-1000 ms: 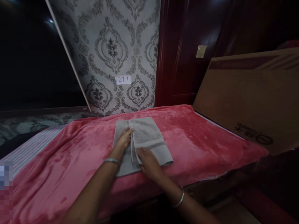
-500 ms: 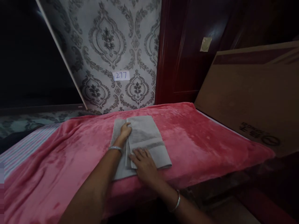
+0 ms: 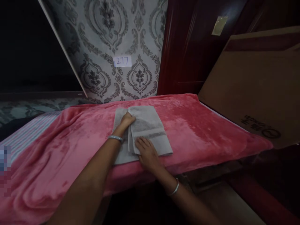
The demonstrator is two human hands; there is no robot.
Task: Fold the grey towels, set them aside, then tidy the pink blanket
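Grey towel (image 3: pixel 145 125) folded on the pink blanket (image 3: pixel 199 125), below the "277" label (image 3: pixel 122 61). Left hand (image 3: pixel 126 120) and right hand (image 3: pixel 146 153) flat on it, fingers loosely spread, gripping nothing. Cardboard box (image 3: pixel 253 84) well right of the towel.

Towel (image 3: pixel 150 125): on the blanket (image 3: pixel 199 131), centre, near its front edge.
Left hand (image 3: pixel 126 120): on the towel, at 10 o'clock.
Right hand (image 3: pixel 146 151): on the towel, at 6 o'clock.
Cardboard box (image 3: pixel 253 87): at 3 o'clock of the towel, beside the blanket.
Number label (image 3: pixel 122 61): on the wall behind, at 12 o'clock.
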